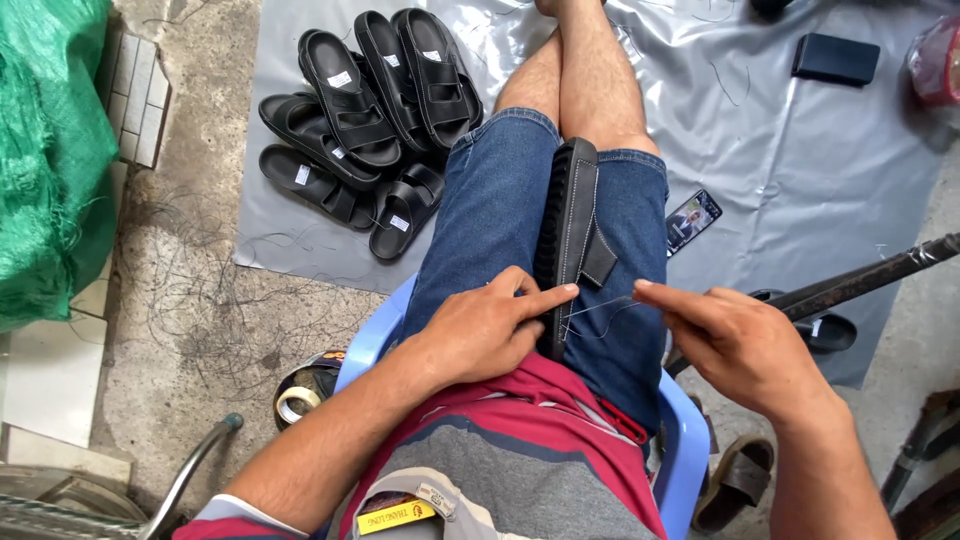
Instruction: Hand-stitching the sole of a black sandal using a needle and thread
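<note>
A black sandal [571,215] lies on its side between my thighs, its ridged sole facing left and its stitched strap facing right. My left hand [485,325] presses the sandal's near end, index finger stretched along its edge. My right hand [735,345] pinches a thin thread [600,310] that runs from the sandal's near end to my fingertips. I sit on a blue plastic chair [685,440] in denim shorts.
Several finished black sandals [365,110] are piled on a grey plastic sheet [780,160] at the upper left. A phone [692,221] lies beside my right thigh, a dark wallet-like case [835,58] farther off. Green netting [50,150] at left, tape rolls [300,395] under the chair, a dark rod [870,275] at right.
</note>
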